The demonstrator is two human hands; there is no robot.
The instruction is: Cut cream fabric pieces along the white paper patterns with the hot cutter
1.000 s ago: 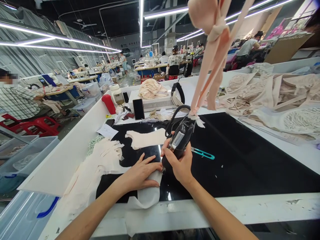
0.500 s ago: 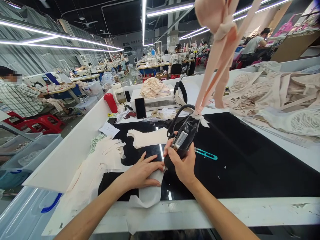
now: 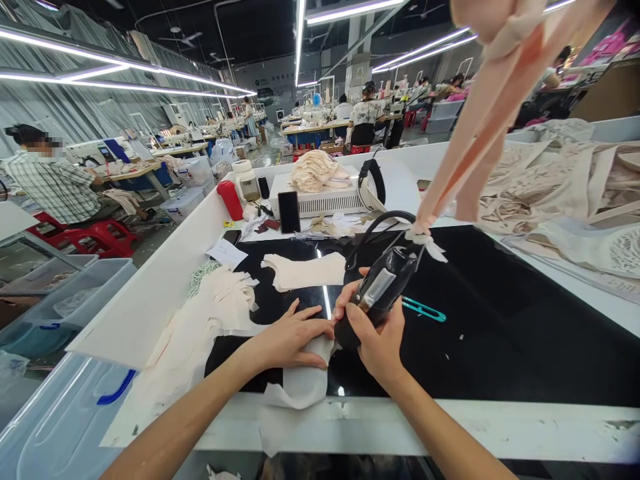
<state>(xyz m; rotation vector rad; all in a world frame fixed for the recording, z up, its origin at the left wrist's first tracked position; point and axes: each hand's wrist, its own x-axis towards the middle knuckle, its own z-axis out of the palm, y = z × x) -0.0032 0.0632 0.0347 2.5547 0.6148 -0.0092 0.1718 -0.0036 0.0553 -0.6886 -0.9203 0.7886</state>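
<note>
My right hand (image 3: 377, 333) is wrapped around a black corded electric cutter (image 3: 377, 293) with a silver plate on its side. The tool leans over, its lower end at the edge of a pale cloth piece (image 3: 303, 383); the working tip is mostly hidden. My left hand (image 3: 295, 337) lies flat with spread fingers on this cloth, fingertips close to the tool. Part of the cloth hangs over the table's front edge. Peach fabric strips (image 3: 465, 160) are tied near the tool's upper end. Teal thread snips (image 3: 424, 309) lie right of my right hand.
Another cut cloth piece (image 3: 305, 271) lies on the black table surface (image 3: 490, 320). A pile of cream pieces (image 3: 195, 340) is at left. Behind stand a phone (image 3: 289, 212), a red cup (image 3: 229, 200) and a white box (image 3: 320, 200). Beige garments (image 3: 560, 173) are heaped at right.
The view has shifted, so the scene sits slightly differently in the picture. The tool tilts a little more to the right. My left hand stays on the cloth.
</note>
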